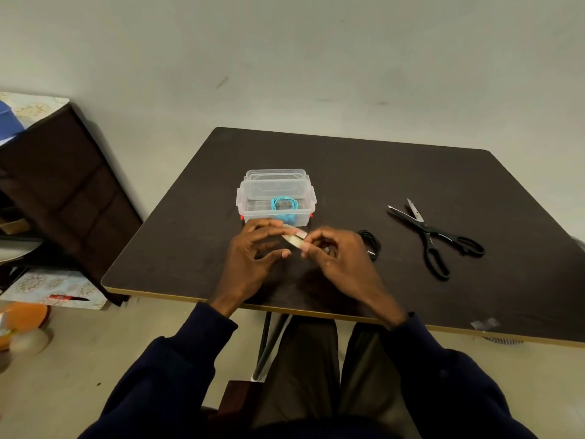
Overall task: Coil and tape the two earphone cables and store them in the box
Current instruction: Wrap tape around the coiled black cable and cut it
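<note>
Dark navy sleeves [177, 359] fill the bottom of the frame above a lap in dark trousers. Both hands meet over the near centre of a dark brown square table [348, 172]. Between them is a pale roll of tape [294, 237], seen edge-on. The right hand [335, 261] pinches the roll's near end between thumb and forefinger. The left hand [253, 255] has loosely curved fingers, with fingertips on the roll's far edge and the thumb just beside it; whether it truly grips cannot be told.

Just beyond the hands stands a clear plastic box [243, 201], open, with its clear lid [275, 176] at the back. A coiled turquoise earphone cable [285, 202] lies inside. A coiled black earphone cable [370, 242] lies on the table just right of the right hand. Further right lie black-handled scissors [433, 236], blades apart. A dark brown cabinet [57, 185] stands at the left.
</note>
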The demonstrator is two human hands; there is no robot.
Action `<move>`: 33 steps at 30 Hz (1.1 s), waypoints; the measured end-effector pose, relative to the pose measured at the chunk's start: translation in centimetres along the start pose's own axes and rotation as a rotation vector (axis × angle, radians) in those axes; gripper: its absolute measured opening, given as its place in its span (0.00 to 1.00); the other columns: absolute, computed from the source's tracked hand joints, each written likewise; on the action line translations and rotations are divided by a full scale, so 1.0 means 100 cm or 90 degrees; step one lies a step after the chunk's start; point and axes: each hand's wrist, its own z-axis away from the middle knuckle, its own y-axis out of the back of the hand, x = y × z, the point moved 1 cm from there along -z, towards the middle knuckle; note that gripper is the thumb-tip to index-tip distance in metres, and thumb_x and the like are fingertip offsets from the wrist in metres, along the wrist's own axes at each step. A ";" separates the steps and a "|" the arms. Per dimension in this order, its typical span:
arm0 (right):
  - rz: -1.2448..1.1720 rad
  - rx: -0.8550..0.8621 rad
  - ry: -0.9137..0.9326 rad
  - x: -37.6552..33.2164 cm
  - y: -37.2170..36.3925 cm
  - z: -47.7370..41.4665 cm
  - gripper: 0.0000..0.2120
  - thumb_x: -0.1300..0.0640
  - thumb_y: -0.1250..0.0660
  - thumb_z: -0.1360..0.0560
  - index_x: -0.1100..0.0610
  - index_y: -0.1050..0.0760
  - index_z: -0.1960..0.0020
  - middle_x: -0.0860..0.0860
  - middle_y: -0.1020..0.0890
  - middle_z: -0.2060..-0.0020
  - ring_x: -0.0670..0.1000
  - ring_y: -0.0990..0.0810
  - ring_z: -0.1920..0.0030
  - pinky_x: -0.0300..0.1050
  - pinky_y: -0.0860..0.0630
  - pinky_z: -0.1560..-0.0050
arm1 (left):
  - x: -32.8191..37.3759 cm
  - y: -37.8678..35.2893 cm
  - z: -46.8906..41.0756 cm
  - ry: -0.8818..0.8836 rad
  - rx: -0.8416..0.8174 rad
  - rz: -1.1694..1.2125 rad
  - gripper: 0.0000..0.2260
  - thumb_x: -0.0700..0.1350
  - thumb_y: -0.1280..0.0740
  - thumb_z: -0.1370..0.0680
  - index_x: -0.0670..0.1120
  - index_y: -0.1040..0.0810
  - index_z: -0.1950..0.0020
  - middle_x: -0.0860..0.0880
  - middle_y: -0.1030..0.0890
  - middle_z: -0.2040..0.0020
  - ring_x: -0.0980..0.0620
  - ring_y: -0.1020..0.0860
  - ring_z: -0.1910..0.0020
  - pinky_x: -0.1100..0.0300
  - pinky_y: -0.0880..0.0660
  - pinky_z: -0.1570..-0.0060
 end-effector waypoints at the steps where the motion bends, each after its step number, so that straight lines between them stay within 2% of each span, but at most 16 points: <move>1: -0.051 -0.006 -0.017 -0.004 0.005 0.000 0.04 0.56 0.30 0.23 0.55 0.18 0.50 0.45 0.15 0.61 0.41 0.18 0.60 0.32 0.25 0.58 | 0.002 0.000 -0.003 -0.025 0.000 0.003 0.18 0.37 0.26 0.27 0.46 0.21 0.38 0.46 0.24 0.36 0.60 0.25 0.35 0.71 0.27 0.40; 4: -0.183 -0.020 -0.068 -0.010 0.015 0.002 0.05 0.59 0.33 0.21 0.57 0.17 0.52 0.50 0.17 0.65 0.46 0.19 0.62 0.36 0.23 0.55 | 0.006 -0.006 -0.011 -0.081 0.036 -0.013 0.18 0.42 0.26 0.27 0.40 0.20 0.37 0.44 0.21 0.37 0.52 0.23 0.35 0.60 0.25 0.36; 6: -0.244 -0.007 -0.095 -0.013 0.018 0.003 0.11 0.60 0.35 0.20 0.58 0.16 0.57 0.54 0.20 0.69 0.47 0.23 0.66 0.35 0.26 0.59 | 0.009 -0.009 -0.016 -0.097 0.078 -0.009 0.19 0.45 0.27 0.27 0.38 0.19 0.39 0.43 0.19 0.40 0.50 0.21 0.38 0.51 0.24 0.36; 8: -0.278 0.023 -0.127 -0.017 0.022 0.005 0.15 0.59 0.35 0.20 0.59 0.16 0.63 0.54 0.23 0.73 0.46 0.27 0.69 0.34 0.29 0.62 | 0.014 -0.012 -0.020 -0.116 0.089 -0.001 0.16 0.43 0.26 0.28 0.40 0.18 0.41 0.44 0.18 0.43 0.47 0.20 0.40 0.48 0.23 0.37; 12: -0.298 0.041 -0.154 -0.021 0.029 0.008 0.16 0.56 0.33 0.21 0.59 0.16 0.65 0.48 0.24 0.76 0.44 0.29 0.70 0.37 0.30 0.61 | 0.030 -0.013 -0.025 -0.163 0.054 0.002 0.13 0.42 0.25 0.29 0.46 0.18 0.45 0.45 0.18 0.49 0.46 0.20 0.46 0.56 0.22 0.40; 16: -0.327 0.026 -0.153 -0.021 0.034 0.010 0.15 0.57 0.31 0.22 0.60 0.17 0.67 0.51 0.18 0.71 0.43 0.28 0.71 0.41 0.29 0.59 | 0.038 -0.013 -0.027 -0.186 0.030 0.012 0.12 0.41 0.25 0.29 0.46 0.18 0.46 0.48 0.18 0.50 0.51 0.20 0.48 0.64 0.24 0.40; 18: -0.368 0.003 -0.160 -0.020 0.036 0.011 0.12 0.55 0.31 0.26 0.59 0.15 0.65 0.55 0.17 0.68 0.44 0.27 0.70 0.41 0.29 0.61 | 0.038 -0.013 -0.027 -0.170 0.049 0.033 0.12 0.39 0.25 0.29 0.44 0.17 0.47 0.48 0.18 0.50 0.52 0.19 0.47 0.62 0.24 0.39; 21: -0.393 -0.036 -0.175 -0.016 0.041 0.015 0.12 0.57 0.34 0.29 0.63 0.14 0.57 0.62 0.17 0.65 0.49 0.26 0.65 0.42 0.31 0.61 | 0.035 -0.013 -0.025 -0.142 0.079 0.051 0.11 0.38 0.25 0.29 0.41 0.16 0.47 0.45 0.17 0.50 0.49 0.18 0.47 0.58 0.23 0.40; 25: -0.451 -0.067 -0.192 -0.015 0.047 0.022 0.14 0.59 0.35 0.28 0.64 0.15 0.49 0.62 0.16 0.61 0.49 0.22 0.62 0.41 0.35 0.62 | 0.031 -0.015 -0.023 -0.119 0.112 0.085 0.11 0.34 0.26 0.29 0.38 0.17 0.47 0.48 0.16 0.49 0.51 0.17 0.46 0.56 0.21 0.40; 27: -0.462 -0.067 -0.183 -0.016 0.050 0.024 0.13 0.61 0.36 0.26 0.63 0.15 0.48 0.64 0.16 0.58 0.50 0.21 0.61 0.41 0.36 0.64 | 0.028 -0.018 -0.020 -0.089 0.137 0.132 0.12 0.35 0.26 0.29 0.37 0.17 0.46 0.50 0.15 0.49 0.50 0.17 0.46 0.56 0.20 0.43; 30: -0.469 -0.058 -0.173 -0.015 0.052 0.026 0.13 0.65 0.39 0.21 0.64 0.16 0.46 0.61 0.16 0.60 0.51 0.20 0.60 0.40 0.34 0.65 | 0.028 -0.022 -0.014 0.003 0.167 0.247 0.14 0.37 0.27 0.29 0.37 0.18 0.43 0.43 0.15 0.48 0.45 0.16 0.45 0.55 0.18 0.50; 33: -0.471 -0.054 -0.173 -0.019 0.051 0.028 0.13 0.66 0.40 0.20 0.63 0.16 0.47 0.59 0.16 0.61 0.51 0.20 0.62 0.39 0.33 0.66 | 0.029 -0.027 -0.011 0.094 0.183 0.331 0.15 0.39 0.27 0.29 0.40 0.19 0.42 0.42 0.16 0.45 0.46 0.16 0.45 0.58 0.17 0.54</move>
